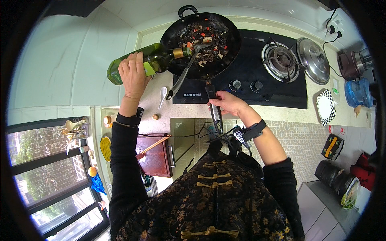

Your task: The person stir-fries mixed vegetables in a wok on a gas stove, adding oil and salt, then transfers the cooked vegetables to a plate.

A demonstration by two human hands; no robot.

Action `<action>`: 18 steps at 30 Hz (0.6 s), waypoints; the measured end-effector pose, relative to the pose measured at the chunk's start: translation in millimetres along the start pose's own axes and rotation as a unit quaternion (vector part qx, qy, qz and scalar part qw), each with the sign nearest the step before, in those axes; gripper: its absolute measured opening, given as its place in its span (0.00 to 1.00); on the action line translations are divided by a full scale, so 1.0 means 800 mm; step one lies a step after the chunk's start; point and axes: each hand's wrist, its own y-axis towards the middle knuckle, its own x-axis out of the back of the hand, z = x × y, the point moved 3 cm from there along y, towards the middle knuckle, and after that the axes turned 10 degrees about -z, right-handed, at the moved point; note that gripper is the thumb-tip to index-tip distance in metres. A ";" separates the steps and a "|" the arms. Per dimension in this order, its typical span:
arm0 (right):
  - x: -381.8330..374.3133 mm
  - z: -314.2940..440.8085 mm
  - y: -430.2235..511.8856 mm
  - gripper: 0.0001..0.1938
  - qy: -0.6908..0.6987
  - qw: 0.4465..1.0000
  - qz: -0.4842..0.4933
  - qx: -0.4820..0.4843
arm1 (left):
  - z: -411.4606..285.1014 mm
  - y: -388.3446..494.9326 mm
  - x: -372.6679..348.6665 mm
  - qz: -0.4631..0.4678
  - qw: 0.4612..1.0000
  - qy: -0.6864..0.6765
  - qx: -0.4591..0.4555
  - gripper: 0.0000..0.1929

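Observation:
My left hand [134, 72] grips a green glass bottle [153, 57], tilted so that its gold-collared neck lies over the black wok [229, 51]. Whether liquid is flowing from it I cannot tell. Inside the wok is a mix of dark pieces, red bits and pale slices [208, 55]. A metal spatula [184, 73] rests with its head in this food and its black-ended handle over the wok's near rim. My right hand [227, 102] holds the wok's long black handle [216, 116], with the fingers around its upper part. The wok sits on the left side of the black gas hob [277, 96].
Right of the wok are a bare burner [282, 58], a metal lid [313, 60] and a checkered-rim dish [325, 107]. A white spoon [162, 96] and a small jar [155, 117] lie at the left. Chopsticks [155, 144] rest on a red-brown board [159, 165]. Cables [181, 136] hang before me.

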 end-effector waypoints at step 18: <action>0.000 0.002 -0.002 0.11 0.005 1.000 -0.003 -0.004 | -0.004 0.007 -0.005 0.004 1.000 -0.006 0.007 0.44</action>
